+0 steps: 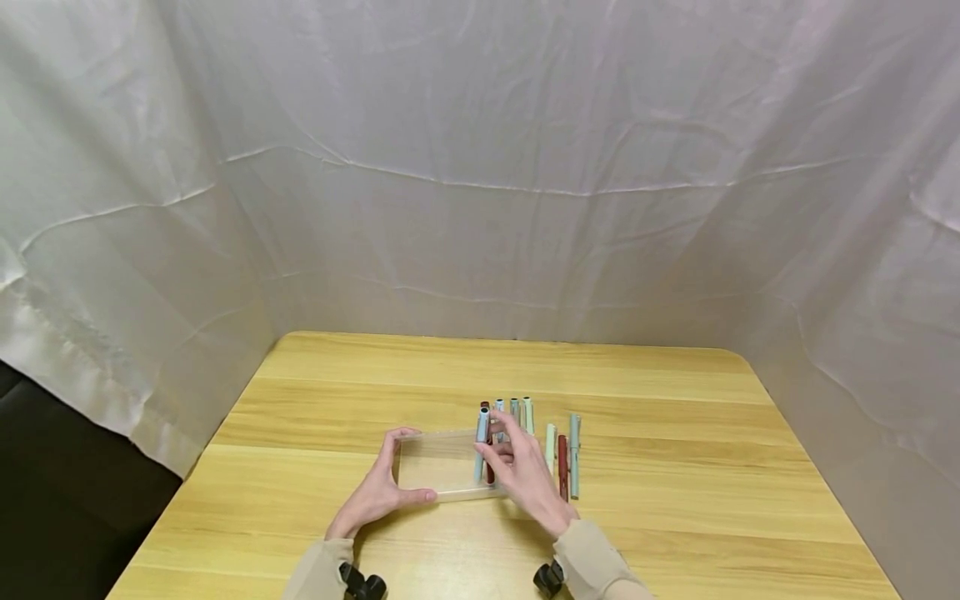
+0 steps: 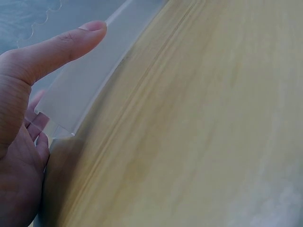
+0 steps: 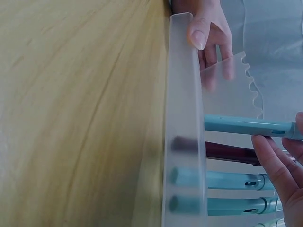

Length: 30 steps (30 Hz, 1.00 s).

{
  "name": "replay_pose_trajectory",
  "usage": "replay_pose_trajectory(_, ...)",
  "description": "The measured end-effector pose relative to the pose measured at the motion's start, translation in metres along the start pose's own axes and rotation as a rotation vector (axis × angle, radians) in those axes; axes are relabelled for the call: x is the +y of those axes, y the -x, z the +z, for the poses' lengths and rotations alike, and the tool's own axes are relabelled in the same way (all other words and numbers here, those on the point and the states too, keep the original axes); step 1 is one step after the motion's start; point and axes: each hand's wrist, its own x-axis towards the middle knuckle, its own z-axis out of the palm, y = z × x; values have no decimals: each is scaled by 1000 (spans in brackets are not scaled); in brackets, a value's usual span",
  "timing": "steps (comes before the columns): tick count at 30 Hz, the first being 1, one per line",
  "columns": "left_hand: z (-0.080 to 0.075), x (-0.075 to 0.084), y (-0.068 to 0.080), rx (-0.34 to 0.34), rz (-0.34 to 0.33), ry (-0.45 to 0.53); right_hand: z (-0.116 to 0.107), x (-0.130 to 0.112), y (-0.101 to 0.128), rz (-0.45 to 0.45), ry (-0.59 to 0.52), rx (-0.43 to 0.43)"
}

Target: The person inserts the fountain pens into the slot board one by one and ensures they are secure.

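Note:
A clear plastic pen box [image 1: 438,463] with a scalloped edge lies on the table. My left hand [image 1: 381,490] grips its left end, thumb on the front wall [image 2: 78,90] and fingers around the far side. With thumb and fingers, my right hand [image 1: 525,477] pinches a light blue pen [image 3: 241,125], whose lower end is inside the box. Beside that pen in the box lies a dark red pen [image 3: 232,153], then a light blue pen [image 3: 232,180] and a teal pen [image 3: 234,206]. A pale green pen [image 1: 528,414] is partly hidden by my right hand.
Right of the box, a pale green pen [image 1: 551,446], a dark red pen [image 1: 562,467] and a grey-teal pen [image 1: 574,457] lie side by side on the wooden table [image 1: 675,467]. Pale curtains [image 1: 510,208] hang around the table's back and sides.

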Motion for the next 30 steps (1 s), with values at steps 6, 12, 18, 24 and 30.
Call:
replay_pose_trajectory(6,0,0,0,-2,6,4,2,0,2,16,4,-22)
replay_pose_trajectory(12,0,-1,0,-1,2,8,3,1,4,34,9,-36)
replay_pose_trajectory(18,0,-1,1,4,2,3,4,2,5,48,17,-57)
replay_pose_trajectory(24,0,0,0,5,-6,4,5,3,6,20,68,-46)
replay_pose_trajectory(30,0,0,0,4,-10,-1,6,3,7,-13,132,-19)
